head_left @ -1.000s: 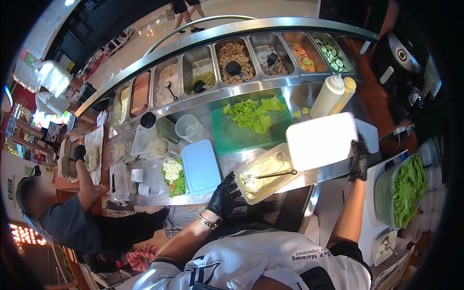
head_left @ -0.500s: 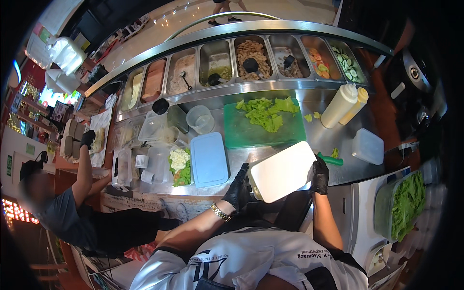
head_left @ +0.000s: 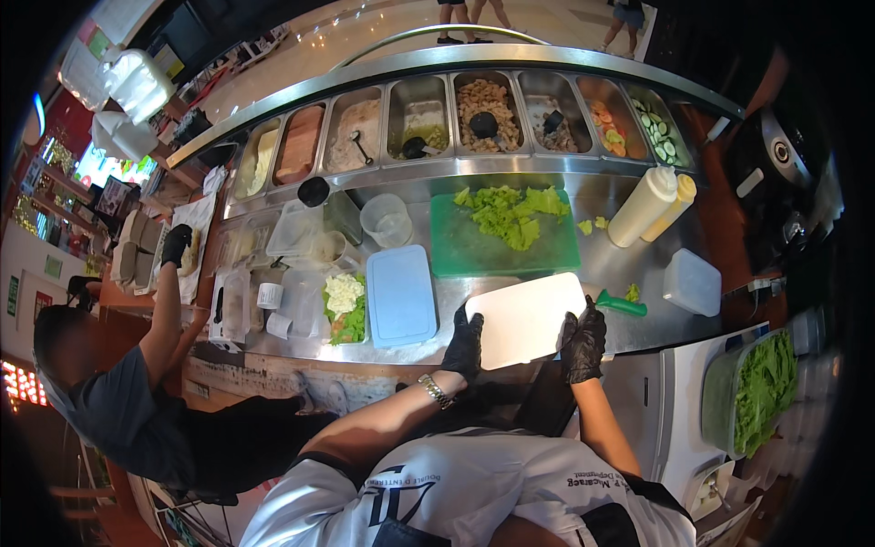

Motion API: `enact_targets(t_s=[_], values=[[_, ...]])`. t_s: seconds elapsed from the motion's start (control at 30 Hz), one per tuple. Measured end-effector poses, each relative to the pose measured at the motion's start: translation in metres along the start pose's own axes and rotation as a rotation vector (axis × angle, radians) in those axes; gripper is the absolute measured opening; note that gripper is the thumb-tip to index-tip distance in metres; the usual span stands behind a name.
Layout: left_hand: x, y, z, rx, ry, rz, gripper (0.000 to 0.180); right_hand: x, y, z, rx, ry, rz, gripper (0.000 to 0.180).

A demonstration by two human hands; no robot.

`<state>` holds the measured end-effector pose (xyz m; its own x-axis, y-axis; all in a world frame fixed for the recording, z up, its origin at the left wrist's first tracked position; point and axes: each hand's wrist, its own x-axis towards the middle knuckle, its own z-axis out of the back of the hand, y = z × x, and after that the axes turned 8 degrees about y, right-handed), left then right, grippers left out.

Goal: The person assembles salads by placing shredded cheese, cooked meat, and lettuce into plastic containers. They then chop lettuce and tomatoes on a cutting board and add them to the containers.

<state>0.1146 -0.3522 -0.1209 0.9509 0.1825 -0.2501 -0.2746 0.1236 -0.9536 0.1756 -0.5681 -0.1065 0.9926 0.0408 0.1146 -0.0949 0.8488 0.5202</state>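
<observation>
My black-gloved left hand [head_left: 465, 346] grips the left side of a rectangular white-lidded plastic container [head_left: 527, 321]. My right hand [head_left: 583, 345], gloved too, is closed on its right end. The container is held level at the counter's front edge, its lid facing up; what is inside is hidden. Just beyond it lies a green cutting board [head_left: 497, 260] with loose lettuce leaves [head_left: 515, 212] on it. To the left rests a blue-lidded container [head_left: 401, 296]. A green knife handle [head_left: 622, 303] lies beyond my right hand.
Steel pans with meats, sliced cucumber [head_left: 654, 126] and other fillings line the back. Two squeeze bottles [head_left: 643, 208] and a clear tub [head_left: 693, 281] stand at right. A lettuce bin [head_left: 761, 392] is beside the counter. A co-worker [head_left: 109, 383] works at left near paper boxes.
The white-lidded container has turned more level and shifted slightly left, still in both hands. My right hand has moved lower along its end. The co-worker's gloved hand has moved slightly right.
</observation>
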Motion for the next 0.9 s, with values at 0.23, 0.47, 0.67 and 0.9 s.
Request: enact_targets(t_s=[0.23, 0.47, 0.67, 0.9], values=[[0.008, 0.004, -0.012, 0.198, -0.145, -0.074, 0.051, 0.009, 0.002, 0.009, -0.115, 0.101, 0.211, 0.068], [0.009, -0.015, -0.014, 1.105, -0.260, -0.367, 0.058, 0.009, -0.001, 0.004, -0.137, 0.125, 0.256, 0.071], [0.015, -0.024, -0.019, 0.908, 0.048, -0.500, 0.068, 0.016, -0.010, -0.002, -0.173, -0.018, 0.342, 0.064], [0.032, -0.049, -0.031, 0.699, 0.075, -0.533, 0.077, 0.032, -0.037, 0.019, -0.143, -0.139, 0.448, 0.059]])
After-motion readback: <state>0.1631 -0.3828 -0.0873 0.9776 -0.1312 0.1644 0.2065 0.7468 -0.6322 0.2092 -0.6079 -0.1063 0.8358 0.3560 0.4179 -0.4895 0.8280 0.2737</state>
